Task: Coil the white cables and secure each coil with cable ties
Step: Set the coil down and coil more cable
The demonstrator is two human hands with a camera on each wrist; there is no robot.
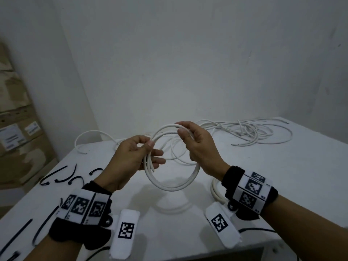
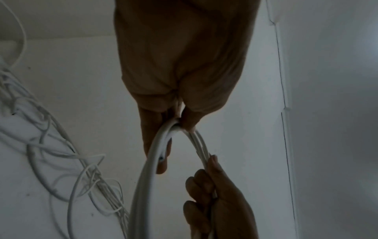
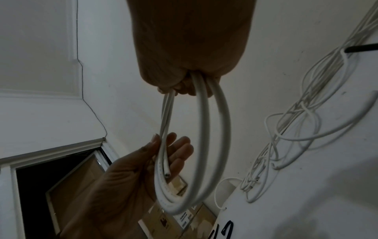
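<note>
Fingers [image 1: 150,147] of the left hand [image 1: 130,157] close on the left side of a white cable coil [image 1: 173,185]: the thumb presses the strands from above while the other fingers lie under them, fairly straight, and a cut cable end [image 1: 153,169] pokes out just past them. In the right wrist view that cut end [image 3: 167,175] lies across the left palm [image 3: 131,174]. The right hand [image 1: 199,147] grips the upper right of the same coil, thumb and fingers curled round the strands near the top of the loop; its wrist camera shows the strands [image 3: 202,113] running out of the closed fist.

The coil hangs in the air between both hands, above the white table [image 1: 282,185], with several turns lying together.

Behind the hands, a loose tangle of white cables [image 1: 244,132] spreads over the far part of the table, and one loop [image 1: 90,134] arches over its far left edge. Another white coil [image 1: 216,191] lies on the table just under the right wrist. Black cable ties [image 1: 62,176] lie scattered on the near left of the table. Cardboard boxes [image 1: 17,138] stand stacked to the left, beside the wall.
</note>
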